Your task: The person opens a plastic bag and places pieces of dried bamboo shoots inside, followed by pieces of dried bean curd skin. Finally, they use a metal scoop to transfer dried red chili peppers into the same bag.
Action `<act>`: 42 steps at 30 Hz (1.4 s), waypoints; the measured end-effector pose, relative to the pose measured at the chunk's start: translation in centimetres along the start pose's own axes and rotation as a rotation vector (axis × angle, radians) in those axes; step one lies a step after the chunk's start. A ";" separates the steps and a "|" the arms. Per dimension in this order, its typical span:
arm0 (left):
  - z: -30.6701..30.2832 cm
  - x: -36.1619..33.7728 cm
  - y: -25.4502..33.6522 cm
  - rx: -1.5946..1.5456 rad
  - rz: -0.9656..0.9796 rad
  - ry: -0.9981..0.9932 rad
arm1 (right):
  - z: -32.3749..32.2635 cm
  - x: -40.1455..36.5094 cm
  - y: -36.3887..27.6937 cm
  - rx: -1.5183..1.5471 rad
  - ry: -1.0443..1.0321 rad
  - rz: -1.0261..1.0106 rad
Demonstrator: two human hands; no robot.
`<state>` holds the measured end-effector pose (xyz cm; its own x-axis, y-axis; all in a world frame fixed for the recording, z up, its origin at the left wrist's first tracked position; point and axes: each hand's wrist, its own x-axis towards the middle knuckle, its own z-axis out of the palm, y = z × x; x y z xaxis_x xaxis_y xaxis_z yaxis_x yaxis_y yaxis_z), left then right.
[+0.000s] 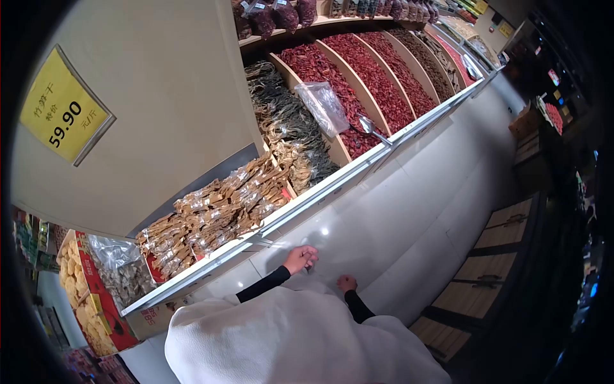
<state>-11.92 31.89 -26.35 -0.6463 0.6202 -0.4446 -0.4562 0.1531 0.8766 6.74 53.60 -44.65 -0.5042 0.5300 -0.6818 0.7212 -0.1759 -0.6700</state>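
White garment (pixel 275 339) lay nearest; past it, the left hand (pixel 302 259) and right hand (pixel 347 283) hung curled, any grip impossible to tell, below the counter (pixel 320 192) bearing brown dried bundles (pixel 214 214); a careful reach for those would have cleared its front edge first

Yellow price card (pixel 67 105), left, on pale panel (pixel 169 96): handwritten 竹笋干, then 特价.
Price, same card: 59.90, large black print.
Unit, same card: 元/斤.
Carton (pixel 155 320), near left, under counter edge: red print, turned over, unclear.
Yellow tag (pixel 100 313), near left, on red box side (pixel 121 331): too small to read.
Bags (pixel 284 18), far shelf: white labels, illegible.
Yellow sign (pixel 505 29), far right: illegible.
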 end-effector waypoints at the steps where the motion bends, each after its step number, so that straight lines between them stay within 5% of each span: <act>1: 0.2 1.6 1.5 -0.027 0.001 -0.002 | -0.8 0.5 -2.2 -0.022 -0.003 0.006; 9: -4.3 16.4 17.4 -0.090 0.230 0.135 | 0.5 11.7 -23.5 0.060 -0.274 -0.283; 18: -16.5 32.5 31.8 -0.145 0.404 0.713 | 4.1 17.3 -43.1 0.161 -0.601 -0.343; 21: -19.6 37.7 35.2 0.063 0.319 1.023 | 3.1 19.4 -46.1 0.044 -0.737 -0.320; 23: -20.0 38.4 38.6 0.211 0.033 1.108 | 1.5 20.9 -47.1 -0.121 -0.911 -0.353; 25: -24.1 40.9 38.1 0.486 -0.158 1.133 | -0.6 22.2 -48.2 -0.197 -0.999 -0.366; 27: -22.8 40.9 39.6 0.232 -0.163 1.021 | -2.3 23.7 -49.1 -0.179 -1.078 -0.349; 31: -20.3 41.4 41.0 0.299 -0.254 1.080 | -4.5 26.9 -51.5 -0.195 -1.160 -0.285; 35: -19.0 41.6 39.1 0.012 -0.035 0.999 | -6.4 28.4 -54.7 -0.221 -1.156 -0.273; 38: -15.9 41.2 39.4 -0.172 0.363 1.098 | -7.3 28.1 -58.4 -0.164 -1.203 -0.202; 42: -14.7 41.0 42.0 0.038 0.119 1.414 | -7.4 27.9 -61.7 -0.156 -1.189 -0.270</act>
<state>-66.61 52.42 -10.51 -0.7471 -0.6463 -0.1555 -0.3548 0.1899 0.9154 -48.33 85.44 -20.15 -0.7063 -0.5661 -0.4251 0.5347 -0.0331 -0.8444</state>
